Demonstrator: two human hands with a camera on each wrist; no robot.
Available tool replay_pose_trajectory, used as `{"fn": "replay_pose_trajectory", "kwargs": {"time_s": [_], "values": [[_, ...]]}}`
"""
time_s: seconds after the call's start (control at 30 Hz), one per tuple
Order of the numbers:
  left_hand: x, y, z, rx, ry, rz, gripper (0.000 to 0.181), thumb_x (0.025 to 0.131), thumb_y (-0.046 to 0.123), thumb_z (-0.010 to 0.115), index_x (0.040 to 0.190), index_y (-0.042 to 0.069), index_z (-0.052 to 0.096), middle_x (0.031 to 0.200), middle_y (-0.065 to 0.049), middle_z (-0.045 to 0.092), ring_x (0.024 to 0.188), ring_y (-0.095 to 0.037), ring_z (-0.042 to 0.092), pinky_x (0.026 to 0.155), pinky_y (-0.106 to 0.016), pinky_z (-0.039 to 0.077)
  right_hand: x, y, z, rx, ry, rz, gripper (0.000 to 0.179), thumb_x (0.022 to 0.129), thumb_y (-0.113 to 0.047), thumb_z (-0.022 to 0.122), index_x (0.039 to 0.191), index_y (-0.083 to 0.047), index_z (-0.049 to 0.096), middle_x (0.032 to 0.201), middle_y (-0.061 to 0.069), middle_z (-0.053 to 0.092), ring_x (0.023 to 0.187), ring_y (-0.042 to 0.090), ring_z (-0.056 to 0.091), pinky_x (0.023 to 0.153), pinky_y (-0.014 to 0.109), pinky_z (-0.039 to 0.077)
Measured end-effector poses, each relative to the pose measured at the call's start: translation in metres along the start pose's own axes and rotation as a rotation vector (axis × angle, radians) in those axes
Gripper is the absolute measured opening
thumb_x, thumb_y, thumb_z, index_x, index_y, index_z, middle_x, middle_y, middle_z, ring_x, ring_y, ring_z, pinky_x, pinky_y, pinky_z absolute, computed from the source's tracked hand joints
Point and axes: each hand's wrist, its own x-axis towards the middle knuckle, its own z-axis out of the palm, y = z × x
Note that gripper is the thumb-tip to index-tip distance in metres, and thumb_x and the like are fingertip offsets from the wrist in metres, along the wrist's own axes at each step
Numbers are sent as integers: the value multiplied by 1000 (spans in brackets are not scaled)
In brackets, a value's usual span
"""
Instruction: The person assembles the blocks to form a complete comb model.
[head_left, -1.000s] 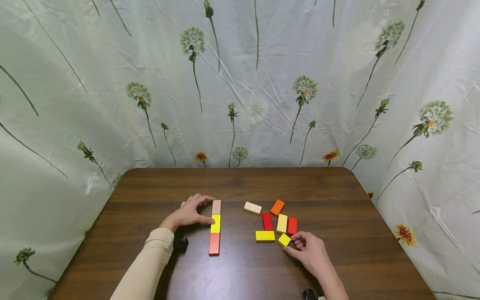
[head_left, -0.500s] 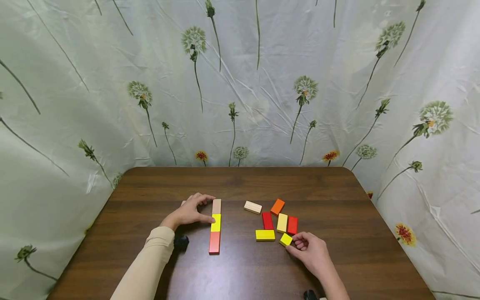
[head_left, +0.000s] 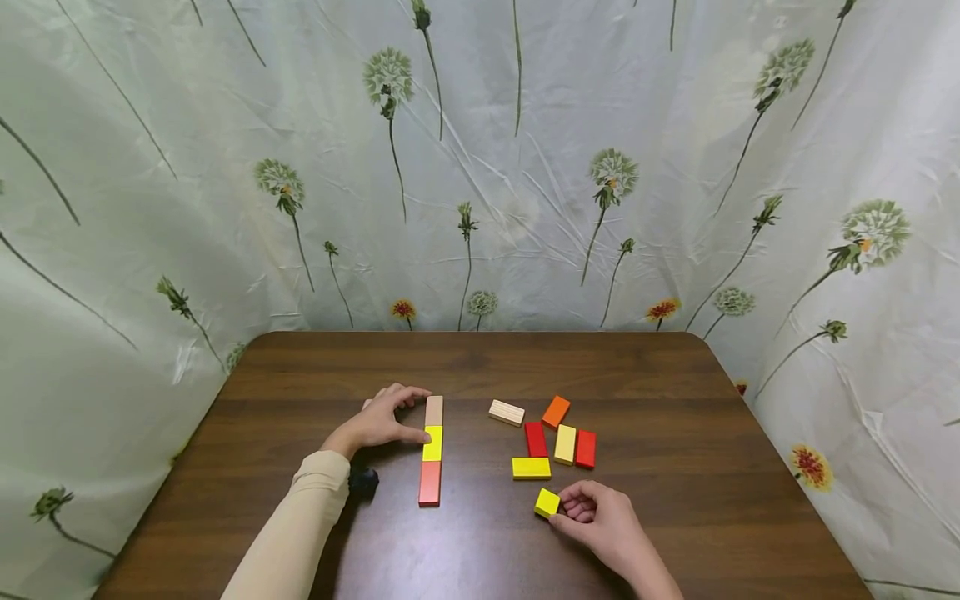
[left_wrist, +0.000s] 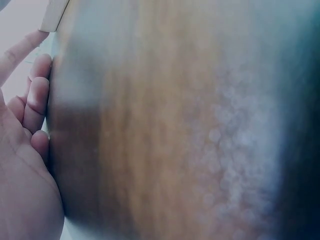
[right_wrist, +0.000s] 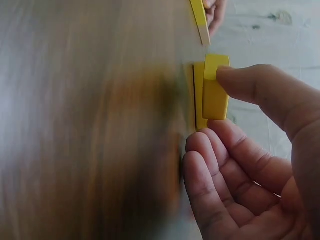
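Note:
Thumb and fingertips of my right hand (head_left: 600,523) pinch a small yellow block (head_left: 546,502) in front of the loose blocks. The right wrist view shows this yellow block (right_wrist: 216,92) between thumb and forefinger, the other fingers curled below. My left hand (head_left: 381,421) lies beside a straight row: a pale wooden block (head_left: 434,410), a yellow block (head_left: 432,445) and a red block (head_left: 430,485), end to end. Its thumb touches the row's yellow block, and its forefinger reaches the far end of the pale block (left_wrist: 53,16).
Loose blocks lie flat on the brown table (head_left: 330,367): a ridged wooden block (head_left: 507,412), an orange one (head_left: 557,412), a cream one (head_left: 566,444), red ones (head_left: 586,450) and a yellow one (head_left: 532,468). A dandelion-print curtain (head_left: 525,208) hangs behind the table.
My right hand has drawn the small yellow block away from the loose blocks, leftward and nearer to me. The left hand and the row keep their places.

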Motion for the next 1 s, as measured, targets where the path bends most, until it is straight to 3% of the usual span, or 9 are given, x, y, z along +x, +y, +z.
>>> {"fn": "replay_pose_trajectory", "kwargs": {"time_s": [0.3, 0.77, 1.0], "values": [[1, 1, 0, 0, -4, 2, 77, 79, 48, 94, 146, 26, 64, 122, -5, 59, 118, -24, 50, 93, -49, 32, 1, -11, 21, 46, -100, -126, 27, 83, -18, 92, 100, -6, 75, 91, 0, 71, 79, -1, 62, 74, 20, 57], [0, -1, -1, -1, -12, -10, 77, 79, 50, 93, 146, 27, 64, 121, -3, 59, 116, -21, 49, 93, -45, 33, 12, -39, 57, 58, -240, -205, 23, 82, -17, 92, 96, -9, 76, 86, -3, 69, 75, -2, 58, 71, 19, 53], [0, -1, -1, 1, -9, -5, 77, 79, 51, 93, 145, 26, 64, 121, -4, 59, 115, -21, 49, 93, -45, 33, 18, -51, 72, 62, -293, -188, 22, 83, -16, 92, 98, -10, 77, 87, -5, 67, 75, 1, 57, 70, 19, 51]]}}
